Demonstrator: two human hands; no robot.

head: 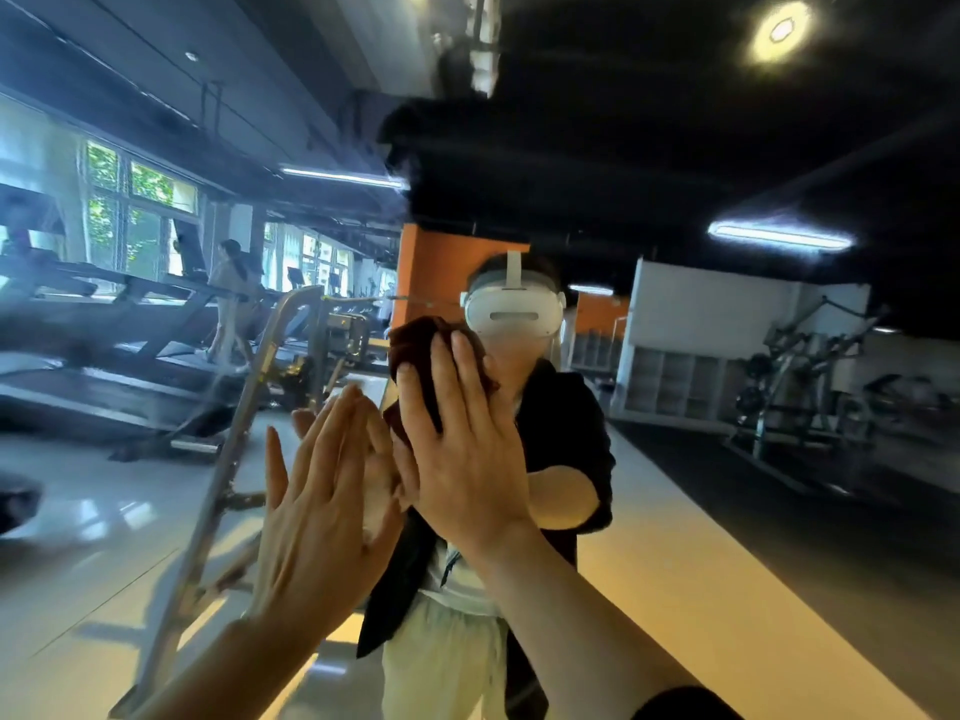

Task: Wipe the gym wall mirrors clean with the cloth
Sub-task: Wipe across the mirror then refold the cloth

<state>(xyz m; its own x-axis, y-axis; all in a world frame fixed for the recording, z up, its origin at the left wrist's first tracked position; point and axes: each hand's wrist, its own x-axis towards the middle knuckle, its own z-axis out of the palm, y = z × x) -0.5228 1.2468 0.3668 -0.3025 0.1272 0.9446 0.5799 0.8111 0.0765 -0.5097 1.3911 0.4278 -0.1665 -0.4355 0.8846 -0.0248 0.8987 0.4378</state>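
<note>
The wall mirror (727, 485) fills the whole view and reflects the gym and me. My right hand (462, 459) lies flat, fingers straight, and presses a dark maroon cloth (415, 340) against the glass just left of my reflected headset. The cloth bunches out above and to the left of the fingers. My left hand (317, 506) rests open on the mirror beside it, lower and to the left, palm meeting its own reflection.
In the reflection, treadmills (130, 324) stand along windows at the left with a person walking on one. A metal step ladder (228, 459) shows left of my hands. Weight machines (800, 376) and white shelving (685, 376) appear at the right.
</note>
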